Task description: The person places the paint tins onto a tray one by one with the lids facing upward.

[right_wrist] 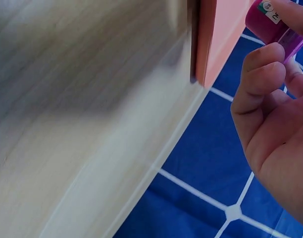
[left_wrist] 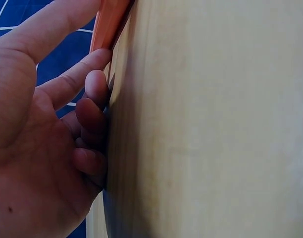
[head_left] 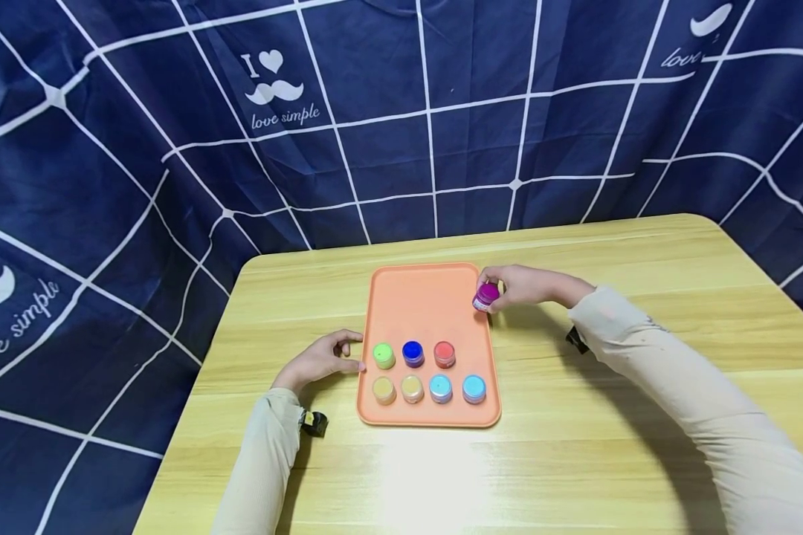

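Observation:
A small jar with a purple lid (head_left: 486, 294) is pinched between the thumb and fingers of my right hand (head_left: 523, 285), tilted over the right rim of the orange tray (head_left: 421, 293). In the right wrist view the jar (right_wrist: 263, 22) shows a label on its base. My left hand (head_left: 317, 360) touches the tray's left edge with thumb and index finger, fairly straight; the left wrist view shows its other fingers bent near the tabletop. Standing in the tray are a green jar (head_left: 384, 355), a dark blue jar (head_left: 413, 354) and a red jar (head_left: 444, 354).
In the tray's front row stand two yellowish jars, the left one (head_left: 384, 390) near the corner, and two light blue jars, the right one (head_left: 473, 388) by the rim. The wooden table (head_left: 609, 446) lies beneath. A dark blue curtain (head_left: 375, 148) hangs behind.

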Tool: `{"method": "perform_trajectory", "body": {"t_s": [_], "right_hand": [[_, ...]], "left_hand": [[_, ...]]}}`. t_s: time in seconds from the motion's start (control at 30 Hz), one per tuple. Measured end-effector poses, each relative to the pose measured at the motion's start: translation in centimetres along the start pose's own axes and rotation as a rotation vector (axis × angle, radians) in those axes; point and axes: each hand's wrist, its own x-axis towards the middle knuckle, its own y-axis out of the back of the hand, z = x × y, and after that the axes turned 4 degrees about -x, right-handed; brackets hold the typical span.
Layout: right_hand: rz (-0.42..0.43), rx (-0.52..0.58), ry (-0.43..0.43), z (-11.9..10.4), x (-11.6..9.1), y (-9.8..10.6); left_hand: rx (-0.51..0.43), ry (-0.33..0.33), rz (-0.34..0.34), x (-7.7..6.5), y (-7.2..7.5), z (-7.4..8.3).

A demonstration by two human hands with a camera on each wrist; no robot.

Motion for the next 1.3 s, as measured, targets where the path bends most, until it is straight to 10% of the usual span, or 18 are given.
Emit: {"method": "perform_trajectory", "body": {"t_s": [1.3], "right_hand": [[-0.214,0.005,0.068,-2.3,-0.9,-4.6]], "left_hand": [[-0.001,0.004,0.005,0.3,0.0,-0.3]]}}
